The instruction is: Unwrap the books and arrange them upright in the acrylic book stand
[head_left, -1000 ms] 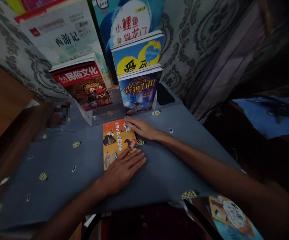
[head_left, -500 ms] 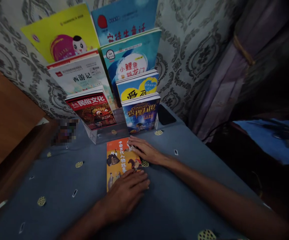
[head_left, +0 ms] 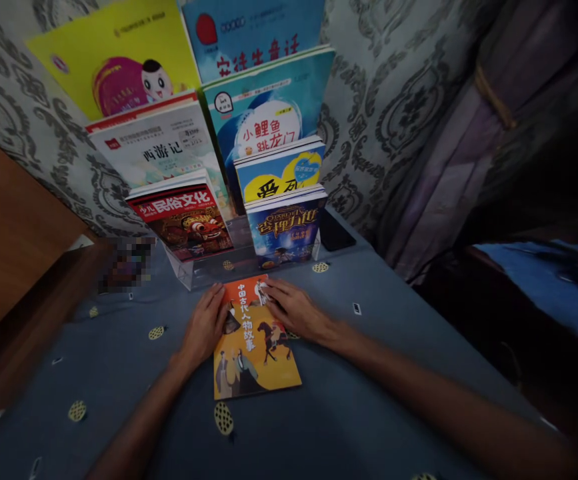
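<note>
An orange and yellow picture book lies flat on the blue-grey tablecloth, in front of a clear tiered book stand. My left hand rests on the book's upper left edge, fingers stretched out and pointing at the stand. My right hand lies on the book's upper right corner, fingers extended over the cover. Neither hand has lifted the book.
The stand holds a red-covered book and a dark blue book in front, with white, teal and yellow books higher behind. A black phone lies right of the stand. Patterned wallpaper and a curtain stand behind; a wooden board is at left.
My left hand has moved from the book's lower right end to its upper left edge, uncovering the lower cover. My right hand stays at the top right corner. The view tilted upward.
</note>
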`<state>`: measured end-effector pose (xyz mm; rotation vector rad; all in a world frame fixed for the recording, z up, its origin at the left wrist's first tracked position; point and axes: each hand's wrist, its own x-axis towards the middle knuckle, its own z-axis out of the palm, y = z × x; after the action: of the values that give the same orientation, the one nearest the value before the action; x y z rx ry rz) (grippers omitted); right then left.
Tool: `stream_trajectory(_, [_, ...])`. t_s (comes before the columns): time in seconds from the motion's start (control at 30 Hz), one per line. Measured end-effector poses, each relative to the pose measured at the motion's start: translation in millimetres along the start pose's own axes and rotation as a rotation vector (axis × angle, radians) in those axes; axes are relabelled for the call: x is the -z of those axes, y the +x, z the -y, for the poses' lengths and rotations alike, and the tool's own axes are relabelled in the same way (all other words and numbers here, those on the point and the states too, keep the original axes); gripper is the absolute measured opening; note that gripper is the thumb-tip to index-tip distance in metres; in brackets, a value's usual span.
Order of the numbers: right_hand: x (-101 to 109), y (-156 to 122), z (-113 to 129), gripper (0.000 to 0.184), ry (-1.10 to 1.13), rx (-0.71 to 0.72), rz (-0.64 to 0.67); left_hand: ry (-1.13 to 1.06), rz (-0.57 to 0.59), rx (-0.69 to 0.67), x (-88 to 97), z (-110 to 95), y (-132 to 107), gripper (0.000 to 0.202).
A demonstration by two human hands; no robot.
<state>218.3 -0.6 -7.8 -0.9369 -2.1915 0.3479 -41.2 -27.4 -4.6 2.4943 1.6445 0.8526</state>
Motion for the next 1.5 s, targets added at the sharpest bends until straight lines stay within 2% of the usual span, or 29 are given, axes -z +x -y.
stream_trajectory(0.23, [-2,6,-12,0.039,0.063,-0.032,0.041,-0.088,-0.034,0.076,-6.1,7,9,0.039])
stream_trajectory(0.47, [-1,18,-16,0.036,0.107,-0.049,0.048,-0.132,-0.111,0.016,-5.4,4,19,0.029])
stream_trajectory(0.67, [-2,18,-17,0.038,0.082,-0.042,0.052,-0.092,-0.087,0.023,1.6,-1,27,0.023])
stream_trajectory(0.93, [-1,24,-10,0.044,-0.077,-0.054,0.103,0.091,-0.065,-0.002,3.0,-2,22,0.022])
stream_trajectory(1.07, [4,26,-14,0.046,-0.032,-0.075,0.11,0.042,-0.079,0.007,3.7,-2,22,0.021])
stream_trajectory(1.2, [9,28,-24,0.045,0.037,-0.147,0.171,-0.028,-0.081,0.023,5.9,-2,23,0.022])
stream_trajectory(1.33, [10,26,-26,0.048,0.022,-0.146,0.213,-0.054,-0.019,0.017,10.2,5,17,0.029])
stream_trajectory(1.5, [11,22,-28,0.059,0.008,-0.085,0.282,-0.035,0.223,0.002,21.8,17,5,0.05])
